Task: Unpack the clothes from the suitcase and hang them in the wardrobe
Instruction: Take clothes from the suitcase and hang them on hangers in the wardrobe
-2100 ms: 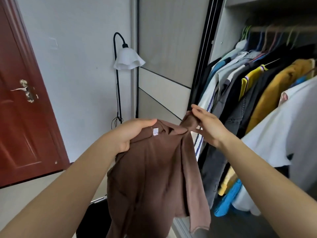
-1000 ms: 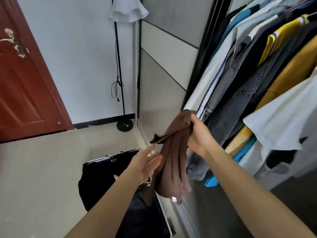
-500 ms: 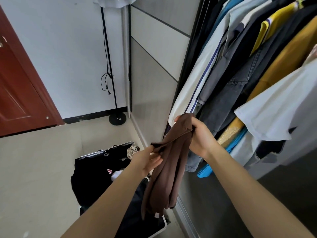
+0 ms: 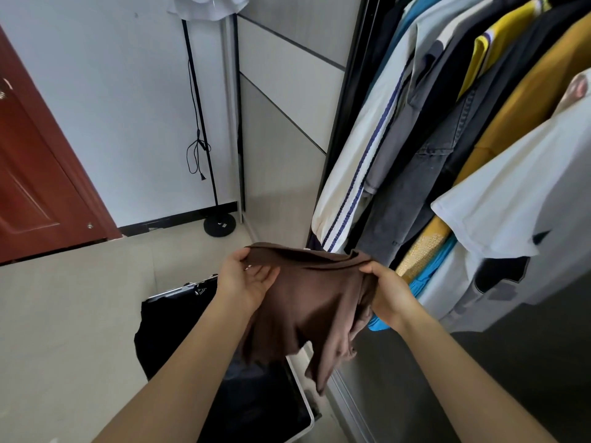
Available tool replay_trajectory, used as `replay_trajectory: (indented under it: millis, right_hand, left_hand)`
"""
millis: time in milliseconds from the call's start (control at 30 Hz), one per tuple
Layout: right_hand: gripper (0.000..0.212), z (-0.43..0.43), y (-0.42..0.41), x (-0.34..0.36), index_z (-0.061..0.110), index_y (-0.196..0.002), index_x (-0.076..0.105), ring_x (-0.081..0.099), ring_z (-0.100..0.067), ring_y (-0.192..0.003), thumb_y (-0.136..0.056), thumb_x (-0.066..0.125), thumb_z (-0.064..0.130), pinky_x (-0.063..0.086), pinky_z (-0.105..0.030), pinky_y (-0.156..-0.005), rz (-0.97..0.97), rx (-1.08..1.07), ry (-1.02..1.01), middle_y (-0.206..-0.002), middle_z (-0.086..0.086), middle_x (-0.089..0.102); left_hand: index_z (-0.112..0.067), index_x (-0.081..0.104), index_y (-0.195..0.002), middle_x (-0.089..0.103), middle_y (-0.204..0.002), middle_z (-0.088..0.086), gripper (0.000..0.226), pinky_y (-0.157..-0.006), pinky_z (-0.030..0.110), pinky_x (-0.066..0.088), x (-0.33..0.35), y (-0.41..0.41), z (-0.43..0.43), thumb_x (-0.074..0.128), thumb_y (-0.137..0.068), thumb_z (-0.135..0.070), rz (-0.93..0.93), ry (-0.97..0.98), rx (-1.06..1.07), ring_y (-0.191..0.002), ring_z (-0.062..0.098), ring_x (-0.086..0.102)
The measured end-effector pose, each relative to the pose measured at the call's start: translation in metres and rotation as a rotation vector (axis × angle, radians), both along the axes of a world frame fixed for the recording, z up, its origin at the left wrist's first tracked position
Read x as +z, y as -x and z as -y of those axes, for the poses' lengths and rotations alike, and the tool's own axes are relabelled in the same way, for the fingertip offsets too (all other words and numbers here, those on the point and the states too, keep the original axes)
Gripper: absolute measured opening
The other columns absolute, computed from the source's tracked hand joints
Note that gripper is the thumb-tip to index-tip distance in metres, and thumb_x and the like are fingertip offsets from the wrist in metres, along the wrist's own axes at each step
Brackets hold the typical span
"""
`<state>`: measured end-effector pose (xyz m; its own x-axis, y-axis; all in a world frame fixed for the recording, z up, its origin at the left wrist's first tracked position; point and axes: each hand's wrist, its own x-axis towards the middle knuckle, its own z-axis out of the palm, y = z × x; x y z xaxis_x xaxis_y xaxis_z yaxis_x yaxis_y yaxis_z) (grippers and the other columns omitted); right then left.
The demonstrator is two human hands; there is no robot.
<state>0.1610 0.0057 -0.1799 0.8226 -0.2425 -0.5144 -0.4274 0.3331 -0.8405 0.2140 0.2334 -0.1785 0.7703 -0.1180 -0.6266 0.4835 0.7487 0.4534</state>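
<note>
Both hands were on the brown garment (image 4: 307, 302), which was held up in front of the wardrobe (image 4: 345, 107), above the suitcase (image 4: 172, 318). The left hand (image 4: 246, 279) pinched the cloth's upper left edge, thumb on top. The right hand (image 4: 388, 295) gripped the upper right corner, and most of its fingers were lost behind the folds. The fabric sagged between them, bunched and doubled over, so its cut was hard to read; a loose end trailed down at the lower right.

The suitcase lay open on the floor, dark inside. The left forearm and the hanging cloth covered much of it, and its contents could not be told apart.

In the wardrobe, a white striped top (image 4: 348, 174), grey denim (image 4: 412, 187), a mustard piece (image 4: 527, 100) and a white T-shirt (image 4: 518, 193) hung packed together, the rail and hangers cut off above. The floor lamp (image 4: 204, 139) stood against the wall, its shade clipped by the top edge. Only part of the red door (image 4: 35, 174) showed at the left.
</note>
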Motion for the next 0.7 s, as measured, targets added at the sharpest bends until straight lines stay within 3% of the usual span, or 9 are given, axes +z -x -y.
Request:
replay_trajectory:
  millis: [133, 233, 333, 433, 500, 567, 633, 700]
  right_hand:
    - [0.044, -0.002, 0.001, 0.001, -0.014, -0.116, 0.059, 0.065, -0.041, -0.102, -0.078, 0.041, 0.000, 0.052, -0.044, -0.093, 0.012, 0.083, 0.043, -0.113, -0.028, 0.066]
    - [0.053, -0.006, 0.002, 0.007, -0.015, -0.113, 0.057, 0.061, -0.038, -0.100, -0.070, 0.050, 0.014, 0.048, -0.044, -0.095, 0.080, 0.242, -0.029, -0.112, -0.030, 0.060]
    - [0.051, -0.012, 0.005, 0.017, -0.007, -0.106, 0.064, 0.067, -0.030, -0.100, -0.081, 0.066, 0.037, 0.049, -0.038, -0.093, 0.078, 0.429, 0.010, -0.110, -0.021, 0.069]
    - [0.038, -0.024, 0.007, 0.026, 0.006, -0.093, 0.073, 0.072, -0.020, -0.090, -0.084, 0.069, 0.043, 0.053, -0.026, -0.083, 0.039, 0.596, 0.287, -0.095, -0.008, 0.075]
    - [0.020, -0.028, 0.006, 0.024, 0.010, -0.070, 0.065, 0.064, -0.015, -0.069, -0.079, 0.077, 0.024, 0.047, -0.022, -0.066, 0.050, 0.563, 0.515, -0.070, -0.004, 0.067]
    - [0.029, -0.030, 0.004, 0.017, 0.013, -0.056, 0.051, 0.047, -0.012, -0.058, -0.076, 0.071, 0.007, 0.036, -0.025, -0.058, 0.038, 0.554, 0.703, -0.055, 0.000, 0.047]
    - [0.029, -0.031, 0.005, 0.012, 0.014, -0.054, 0.044, 0.041, -0.013, -0.055, -0.072, 0.064, 0.003, 0.031, -0.025, -0.051, 0.002, 0.633, 0.928, -0.054, 0.000, 0.041]
    - [0.017, -0.023, 0.004, 0.015, 0.013, -0.064, 0.045, 0.047, -0.017, -0.059, -0.071, 0.058, 0.005, 0.033, -0.025, -0.048, -0.054, 0.674, 1.206, -0.062, -0.001, 0.046]
  left_hand:
    - [-0.009, 0.058, -0.087, 0.067, -0.078, 0.012, 0.025, -0.062, 0.035, 0.058, 0.011, 0.001, 0.014, 0.040, -0.099, -0.020, 0.038, -0.089, -0.101, -0.074, 0.024, 0.064]
    - [-0.008, 0.057, -0.084, 0.065, -0.082, 0.014, 0.024, -0.076, 0.040, 0.054, 0.024, 0.003, 0.029, 0.046, -0.100, -0.022, 0.101, -0.180, -0.130, -0.074, 0.026, 0.063]
    - [-0.006, 0.061, -0.095, 0.065, -0.087, 0.016, 0.019, -0.085, 0.043, 0.052, 0.031, 0.004, 0.036, 0.057, -0.095, -0.024, 0.162, -0.300, -0.143, -0.078, 0.028, 0.064]
    - [-0.006, 0.064, -0.094, 0.067, -0.087, 0.014, 0.021, -0.088, 0.043, 0.054, 0.031, 0.006, 0.038, 0.065, -0.091, -0.027, 0.245, -0.427, -0.159, -0.081, 0.027, 0.066]
    - [-0.011, 0.064, -0.089, 0.068, -0.085, 0.011, 0.018, -0.088, 0.044, 0.055, 0.033, 0.009, 0.037, 0.066, -0.090, -0.028, 0.300, -0.472, -0.154, -0.085, 0.027, 0.067]
    - [-0.012, 0.065, -0.091, 0.068, -0.087, 0.010, 0.016, -0.085, 0.043, 0.056, 0.033, 0.012, 0.035, 0.065, -0.091, -0.028, 0.324, -0.468, -0.154, -0.085, 0.026, 0.067]
    - [-0.012, 0.064, -0.091, 0.067, -0.084, 0.009, 0.013, -0.077, 0.038, 0.059, 0.033, 0.014, 0.032, 0.065, -0.091, -0.024, 0.330, -0.439, -0.174, -0.079, 0.023, 0.067]
    - [-0.009, 0.064, -0.090, 0.067, -0.082, 0.010, 0.005, -0.065, 0.030, 0.060, 0.034, 0.014, 0.027, 0.066, -0.088, -0.013, 0.341, -0.380, -0.228, -0.072, 0.021, 0.067]
